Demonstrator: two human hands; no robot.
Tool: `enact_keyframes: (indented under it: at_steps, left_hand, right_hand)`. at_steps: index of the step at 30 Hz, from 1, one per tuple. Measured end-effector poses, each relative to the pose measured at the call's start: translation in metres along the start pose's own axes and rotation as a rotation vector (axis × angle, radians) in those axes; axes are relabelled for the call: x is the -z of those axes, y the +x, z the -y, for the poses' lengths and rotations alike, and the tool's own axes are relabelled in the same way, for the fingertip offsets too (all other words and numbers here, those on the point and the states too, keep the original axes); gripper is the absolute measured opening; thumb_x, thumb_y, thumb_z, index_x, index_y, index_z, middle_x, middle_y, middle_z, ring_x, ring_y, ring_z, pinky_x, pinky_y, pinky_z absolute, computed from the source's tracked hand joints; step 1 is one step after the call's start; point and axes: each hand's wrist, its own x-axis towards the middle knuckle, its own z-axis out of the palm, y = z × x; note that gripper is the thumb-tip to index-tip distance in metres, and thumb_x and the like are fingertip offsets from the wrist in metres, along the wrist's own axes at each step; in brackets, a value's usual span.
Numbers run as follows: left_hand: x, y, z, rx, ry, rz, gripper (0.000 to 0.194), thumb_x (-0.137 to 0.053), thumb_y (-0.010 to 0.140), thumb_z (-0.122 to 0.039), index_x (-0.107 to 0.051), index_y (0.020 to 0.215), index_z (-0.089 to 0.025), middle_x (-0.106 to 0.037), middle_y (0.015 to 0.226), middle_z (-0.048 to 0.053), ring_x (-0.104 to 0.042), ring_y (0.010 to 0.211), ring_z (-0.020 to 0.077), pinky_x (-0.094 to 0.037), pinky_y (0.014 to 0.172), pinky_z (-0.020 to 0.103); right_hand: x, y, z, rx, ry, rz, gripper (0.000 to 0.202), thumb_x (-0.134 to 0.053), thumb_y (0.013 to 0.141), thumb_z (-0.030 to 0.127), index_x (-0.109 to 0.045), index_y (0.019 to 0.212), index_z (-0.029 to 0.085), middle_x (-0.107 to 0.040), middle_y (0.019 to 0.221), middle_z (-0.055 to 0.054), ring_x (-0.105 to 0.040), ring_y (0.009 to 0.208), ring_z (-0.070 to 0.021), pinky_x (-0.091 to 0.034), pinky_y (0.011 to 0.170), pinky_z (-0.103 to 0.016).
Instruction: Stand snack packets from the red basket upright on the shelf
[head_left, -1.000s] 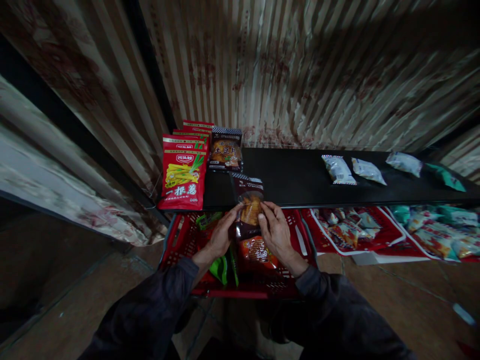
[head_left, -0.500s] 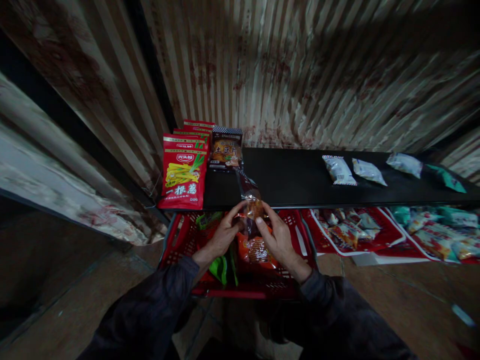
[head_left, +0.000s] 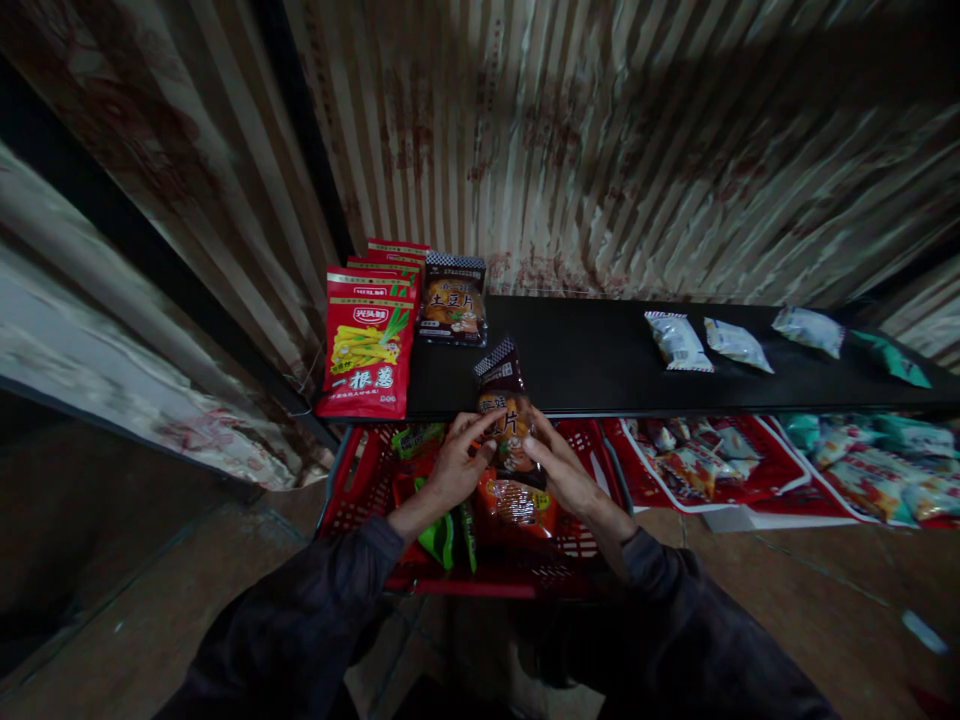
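Between my two hands is a dark brown potato chip bag (head_left: pixel 511 440) with a checkered top edge, tilted above a red basket (head_left: pixel 352 465). My right hand (head_left: pixel 568 468) grips its right side, thumb on the front and fingers behind. My left hand (head_left: pixel 459 468) is closed at its left side, index finger lying across the front. Upright on the black shelf (head_left: pixel 570 350) stands a matching potato chip bag (head_left: pixel 454 300). To its left are several red snack bags (head_left: pixel 369 355) in a row. Orange (head_left: pixel 517 505) and green snack packs (head_left: pixel 439 540) lie in the basket.
Several white packets (head_left: pixel 679 340) and a green packet (head_left: pixel 892 357) lie on the shelf's right part. Below it stand red baskets of packets (head_left: pixel 701 465). Striped curtain-like cloth (head_left: pixel 585 150) hangs behind, and a dark post (head_left: pixel 304 140) rises at the left.
The potato chip bag has been turned so its printed front shows towards me. My left index finger now lies over its front, and my right hand has shifted slightly outward.
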Motion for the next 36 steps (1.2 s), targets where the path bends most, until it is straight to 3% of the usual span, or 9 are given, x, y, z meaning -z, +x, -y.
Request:
enact_keyframes:
  at_steps: [5, 9, 15, 21, 27, 32, 36]
  left_hand:
    - [-0.001, -0.001, -0.003, -0.001, 0.053, 0.031, 0.048, -0.05, 0.09, -0.019, -0.058, 0.136, -0.029, -0.054, 0.111, 0.005, -0.054, 0.109, 0.0179, -0.045, 0.098, 0.031]
    - [-0.002, 0.0, -0.001, 0.015, 0.09, 0.032, 0.049, -0.049, 0.089, -0.016, -0.059, 0.134, -0.03, -0.055, 0.11, 0.004, -0.054, 0.109, 0.0172, -0.045, 0.099, 0.031]
    - [-0.004, -0.003, 0.001, 0.059, 0.137, -0.006, 0.048, -0.05, 0.088, -0.018, -0.059, 0.134, -0.029, -0.054, 0.104, 0.003, -0.057, 0.088, 0.0141, -0.05, 0.085, 0.028]
    - [-0.007, -0.005, 0.012, 0.178, 0.148, -0.138, 0.05, -0.064, 0.081, -0.024, -0.058, 0.131, -0.022, -0.057, 0.11, 0.006, -0.059, 0.093, 0.0181, -0.051, 0.088, 0.035]
    - [-0.011, 0.0, 0.017, 0.421, -0.163, -0.294, 0.039, -0.073, 0.074, -0.034, -0.063, 0.109, -0.018, -0.066, 0.104, 0.007, -0.064, 0.093, 0.0187, -0.052, 0.084, 0.034]
    - [-0.011, 0.0, 0.005, 0.674, -0.615, -0.266, 0.047, -0.081, 0.062, -0.053, -0.067, 0.089, -0.017, -0.073, 0.09, 0.005, -0.067, 0.082, 0.0191, -0.053, 0.075, 0.031]
    - [-0.009, 0.001, -0.003, 0.741, -0.807, -0.275, 0.058, -0.09, 0.047, -0.053, -0.068, 0.086, -0.017, -0.074, 0.085, 0.004, -0.068, 0.077, 0.0183, -0.053, 0.074, 0.031]
  right_hand:
    - [-0.004, -0.003, 0.006, -0.21, 0.135, -0.123, 0.071, -0.076, 0.074, 0.036, -0.049, 0.14, 0.036, -0.062, 0.136, -0.001, -0.061, 0.119, -0.0272, -0.053, 0.095, -0.043]
    - [-0.006, -0.002, 0.005, -0.23, 0.263, -0.186, 0.075, -0.075, 0.071, 0.03, -0.047, 0.14, 0.038, -0.069, 0.123, 0.001, -0.07, 0.099, -0.0243, -0.057, 0.081, -0.039]
    - [-0.003, 0.005, -0.003, -0.23, 0.409, -0.26, 0.063, -0.073, 0.07, 0.027, -0.055, 0.13, 0.032, -0.076, 0.105, 0.001, -0.072, 0.087, -0.0228, -0.058, 0.074, -0.036]
    - [0.002, 0.008, -0.006, -0.28, 0.526, -0.281, 0.053, -0.072, 0.071, 0.026, -0.06, 0.123, 0.028, -0.077, 0.1, 0.0, -0.073, 0.085, -0.025, -0.059, 0.075, -0.039]
    - [0.004, 0.014, -0.007, -0.301, 0.609, -0.252, 0.031, -0.071, 0.072, 0.028, -0.069, 0.102, 0.02, -0.078, 0.092, -0.005, -0.072, 0.095, -0.0279, -0.059, 0.085, -0.042]
    - [0.004, 0.016, -0.007, -0.396, 0.532, -0.212, 0.022, -0.066, 0.076, 0.035, -0.071, 0.09, 0.019, -0.078, 0.09, -0.007, -0.071, 0.1, -0.0297, -0.057, 0.088, -0.044]
    - [0.007, 0.017, -0.011, -0.392, 0.452, -0.161, 0.028, -0.065, 0.077, 0.042, -0.071, 0.091, 0.02, -0.078, 0.093, -0.008, -0.071, 0.102, -0.0298, -0.057, 0.089, -0.045]
